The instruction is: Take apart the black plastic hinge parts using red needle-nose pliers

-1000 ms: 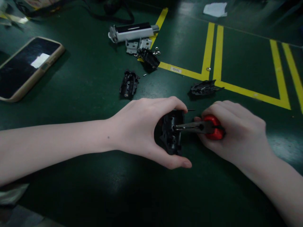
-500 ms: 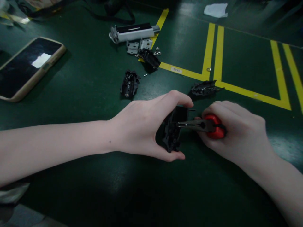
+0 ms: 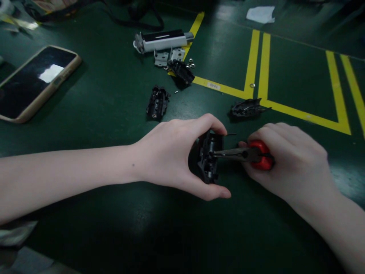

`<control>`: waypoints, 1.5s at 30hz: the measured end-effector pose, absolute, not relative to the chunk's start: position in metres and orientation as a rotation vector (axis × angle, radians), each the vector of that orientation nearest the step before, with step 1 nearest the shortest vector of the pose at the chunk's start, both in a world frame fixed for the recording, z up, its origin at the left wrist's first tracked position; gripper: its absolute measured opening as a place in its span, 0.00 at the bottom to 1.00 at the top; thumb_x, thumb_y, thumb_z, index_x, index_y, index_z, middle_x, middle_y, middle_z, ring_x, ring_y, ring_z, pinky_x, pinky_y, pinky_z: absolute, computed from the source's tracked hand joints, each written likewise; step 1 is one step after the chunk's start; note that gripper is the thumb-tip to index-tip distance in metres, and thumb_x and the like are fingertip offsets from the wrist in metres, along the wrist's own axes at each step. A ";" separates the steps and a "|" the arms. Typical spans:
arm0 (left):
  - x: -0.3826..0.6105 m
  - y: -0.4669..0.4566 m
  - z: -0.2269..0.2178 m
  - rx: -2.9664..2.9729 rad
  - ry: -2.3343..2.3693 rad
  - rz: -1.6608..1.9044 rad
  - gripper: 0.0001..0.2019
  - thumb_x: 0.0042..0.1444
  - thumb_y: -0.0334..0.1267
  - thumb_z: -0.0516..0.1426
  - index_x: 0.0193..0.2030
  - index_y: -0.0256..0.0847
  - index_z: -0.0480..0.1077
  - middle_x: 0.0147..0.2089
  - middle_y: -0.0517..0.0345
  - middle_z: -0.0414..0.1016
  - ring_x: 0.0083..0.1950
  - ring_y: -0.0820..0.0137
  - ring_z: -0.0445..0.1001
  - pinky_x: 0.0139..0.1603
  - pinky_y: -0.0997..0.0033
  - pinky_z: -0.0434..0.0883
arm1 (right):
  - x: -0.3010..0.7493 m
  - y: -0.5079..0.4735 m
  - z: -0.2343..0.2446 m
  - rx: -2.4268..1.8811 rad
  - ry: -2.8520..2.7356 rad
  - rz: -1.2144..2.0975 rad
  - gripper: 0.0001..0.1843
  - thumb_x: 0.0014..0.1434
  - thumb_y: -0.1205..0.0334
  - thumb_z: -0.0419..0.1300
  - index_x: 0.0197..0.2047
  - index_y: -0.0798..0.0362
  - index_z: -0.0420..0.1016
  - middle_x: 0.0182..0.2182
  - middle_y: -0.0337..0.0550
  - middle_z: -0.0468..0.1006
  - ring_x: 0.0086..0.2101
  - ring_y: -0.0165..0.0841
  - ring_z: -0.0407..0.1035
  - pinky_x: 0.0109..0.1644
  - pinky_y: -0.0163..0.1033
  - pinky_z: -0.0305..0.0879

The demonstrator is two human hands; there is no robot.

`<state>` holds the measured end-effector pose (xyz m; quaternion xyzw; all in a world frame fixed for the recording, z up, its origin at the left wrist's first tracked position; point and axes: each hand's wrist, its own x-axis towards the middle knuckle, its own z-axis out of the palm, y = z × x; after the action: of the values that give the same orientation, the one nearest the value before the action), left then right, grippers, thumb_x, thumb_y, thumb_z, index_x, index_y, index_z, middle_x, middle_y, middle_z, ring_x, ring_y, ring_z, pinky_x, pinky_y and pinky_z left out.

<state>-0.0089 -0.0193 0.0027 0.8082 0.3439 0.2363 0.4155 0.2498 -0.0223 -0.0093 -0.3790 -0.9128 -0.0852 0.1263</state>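
Note:
Between the thumb and fingers of my left hand (image 3: 182, 156) is a black plastic housing (image 3: 210, 160), its hollow inner side facing up and to the right. A thin dark pin or wire sticks out to the right near my fingertip. My right hand (image 3: 291, 160) is closed around red-handled needle-nose pliers (image 3: 242, 153), whose narrow jaws point left and reach the inside of the housing. Whether the jaw tips grip a small part there is too fine to tell. Beyond my hands lie a black plastic shell (image 3: 157, 102) and a similar shell (image 3: 246, 109).
A phone (image 3: 40, 82) lies at the left. Farther back are a white and black cylindrical unit (image 3: 164, 40), metal brackets (image 3: 161, 58), another black shell (image 3: 182, 72) and several small rings (image 3: 191, 64). Yellow tape (image 3: 228, 89) marks the green table (image 3: 142, 236). A white scrap (image 3: 261, 14) lies far back.
The housing has tilted, so more of its inside shows. My left thumb has moved slightly down and right. The pliers have shifted slightly right and down, their tips still at the housing.

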 end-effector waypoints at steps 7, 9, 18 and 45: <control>-0.009 -0.017 0.003 1.968 0.825 0.589 0.34 0.47 0.52 0.71 0.56 0.37 0.67 0.43 0.58 0.77 0.36 0.70 0.75 0.32 0.72 0.71 | 0.253 -0.022 -0.010 -1.112 -2.633 -0.173 0.06 0.57 0.64 0.57 0.36 0.49 0.62 0.29 0.41 0.70 0.30 0.37 0.66 0.29 0.41 0.63; -0.008 -0.017 0.004 1.933 0.839 0.589 0.35 0.45 0.52 0.72 0.56 0.38 0.67 0.40 0.59 0.77 0.34 0.70 0.75 0.30 0.72 0.69 | 0.254 -0.022 -0.010 -1.120 -2.629 -0.145 0.06 0.57 0.65 0.57 0.36 0.49 0.61 0.28 0.40 0.69 0.29 0.36 0.66 0.29 0.41 0.62; -0.008 -0.018 0.003 1.999 0.864 0.560 0.36 0.45 0.54 0.72 0.57 0.38 0.68 0.47 0.56 0.78 0.41 0.66 0.77 0.38 0.69 0.73 | 0.251 -0.023 -0.007 -1.115 -2.661 -0.175 0.09 0.58 0.67 0.58 0.34 0.49 0.60 0.27 0.39 0.66 0.28 0.35 0.63 0.28 0.39 0.60; -0.007 -0.017 0.007 1.885 0.872 0.539 0.35 0.44 0.53 0.72 0.55 0.41 0.67 0.41 0.59 0.77 0.36 0.67 0.76 0.32 0.71 0.70 | 0.251 -0.025 -0.010 -1.185 -2.583 -0.194 0.06 0.60 0.62 0.57 0.38 0.46 0.62 0.30 0.41 0.71 0.31 0.39 0.67 0.31 0.42 0.61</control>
<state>-0.0068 -0.0170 0.0074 0.7718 0.3570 0.2205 0.4777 0.2509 -0.0248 -0.0095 -0.4115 -0.8971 -0.0675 0.1459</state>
